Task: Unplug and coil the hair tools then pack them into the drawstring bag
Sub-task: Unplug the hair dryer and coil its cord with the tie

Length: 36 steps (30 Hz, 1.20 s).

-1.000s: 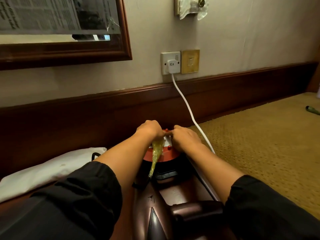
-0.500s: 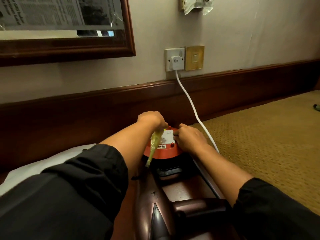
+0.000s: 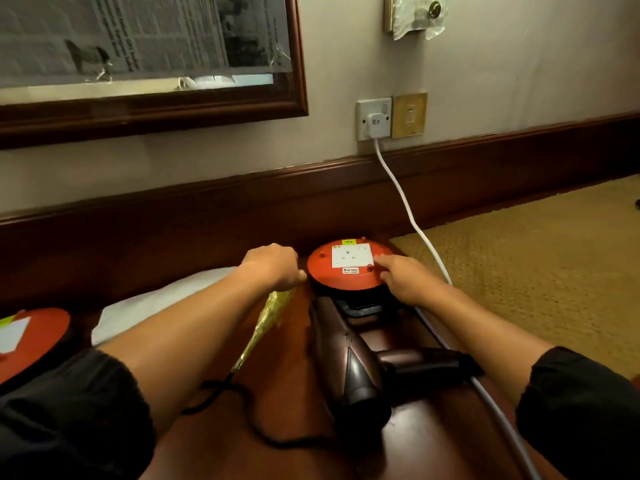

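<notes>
Orange reel [image 3: 346, 271] sits between both hands, against wall skirting [image 3: 485, 168].

A white label on the red extension reel [image 3: 348, 265], below its white socket plate [image 3: 350, 255], reads "5 METRES"; the smaller line under it is illegible. A yellow sticker [image 3: 348, 242] on the far rim carries unreadable handwriting. Newsprint [image 3: 138, 32] in the wall frame is too blurred to read.

one head-worn view — looking forward and down, close over the forearms.
</notes>
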Tool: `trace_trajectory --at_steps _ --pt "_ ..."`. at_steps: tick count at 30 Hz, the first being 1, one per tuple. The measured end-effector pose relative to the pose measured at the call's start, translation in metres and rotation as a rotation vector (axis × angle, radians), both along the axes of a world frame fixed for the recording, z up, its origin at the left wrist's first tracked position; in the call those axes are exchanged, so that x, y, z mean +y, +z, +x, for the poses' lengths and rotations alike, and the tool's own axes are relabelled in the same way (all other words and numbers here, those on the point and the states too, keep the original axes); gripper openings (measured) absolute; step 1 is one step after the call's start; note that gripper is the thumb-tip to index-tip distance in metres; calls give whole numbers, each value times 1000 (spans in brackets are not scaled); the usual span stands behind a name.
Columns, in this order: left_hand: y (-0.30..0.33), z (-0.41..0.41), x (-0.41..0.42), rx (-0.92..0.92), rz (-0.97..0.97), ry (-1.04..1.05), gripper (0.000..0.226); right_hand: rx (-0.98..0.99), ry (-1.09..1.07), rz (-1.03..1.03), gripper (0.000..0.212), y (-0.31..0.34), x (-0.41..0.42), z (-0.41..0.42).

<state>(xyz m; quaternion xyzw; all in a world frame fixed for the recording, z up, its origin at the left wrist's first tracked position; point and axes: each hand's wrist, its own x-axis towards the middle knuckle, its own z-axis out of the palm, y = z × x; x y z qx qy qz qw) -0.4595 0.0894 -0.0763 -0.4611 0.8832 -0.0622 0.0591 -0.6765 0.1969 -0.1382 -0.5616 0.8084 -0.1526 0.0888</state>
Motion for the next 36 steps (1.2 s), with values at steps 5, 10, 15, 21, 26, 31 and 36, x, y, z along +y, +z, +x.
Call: trace_trajectory --at_steps 5,10,15,21,26,31,36 --pt "-27 34 18 2 24 -38 34 -61 94 -5 50 4 55 32" --pt "-47 50 31 11 39 -42 35 -67 170 253 52 19 98 44" --pt "-58 56 40 35 63 -52 39 -13 208 397 60 20 124 37" --pt "-62 59 50 29 111 -96 39 96 228 327 30 6 133 33" --pt "-51 72 44 98 138 -80 53 159 239 214 39 29 134 44" --pt "-19 87 61 459 -24 -132 48 432 303 168 37 67 128 68" --pt "13 97 99 538 52 -378 50 599 334 76 36 110 127 109"
